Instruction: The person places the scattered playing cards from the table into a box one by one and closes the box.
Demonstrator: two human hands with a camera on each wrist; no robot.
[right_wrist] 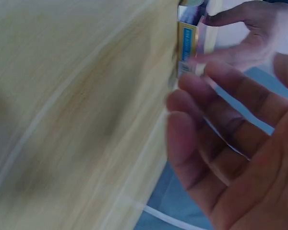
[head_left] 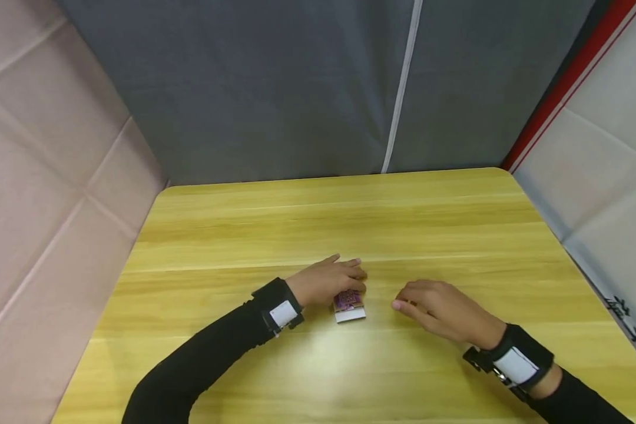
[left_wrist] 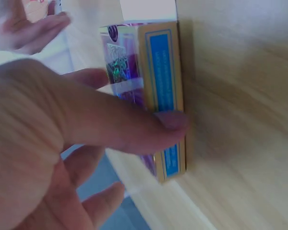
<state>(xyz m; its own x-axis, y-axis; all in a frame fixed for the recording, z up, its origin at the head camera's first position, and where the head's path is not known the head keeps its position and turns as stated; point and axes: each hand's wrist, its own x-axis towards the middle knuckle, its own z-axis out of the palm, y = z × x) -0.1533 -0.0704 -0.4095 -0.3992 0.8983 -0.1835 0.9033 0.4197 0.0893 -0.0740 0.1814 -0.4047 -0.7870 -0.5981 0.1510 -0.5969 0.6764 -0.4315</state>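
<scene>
A small cardboard box (head_left: 348,300) with a shiny purple face lies on the wooden table, its white end flap (head_left: 350,315) sticking out toward the near edge. My left hand (head_left: 328,282) grips it from above. In the left wrist view the thumb presses across the blue-panelled brown side of the box (left_wrist: 159,72), while the index finger reaches to the opposite side and the other fingers spread away. To the right of the box, my right hand (head_left: 437,306) hovers with relaxed, slightly bent fingers (right_wrist: 221,110) and holds nothing.
The pale wooden table (head_left: 233,229) reaches back to a grey curtain (head_left: 270,88) with a white stripe. Quilted pale panels (head_left: 47,194) stand at the left, and a white printed panel (head_left: 609,176) borders the right side.
</scene>
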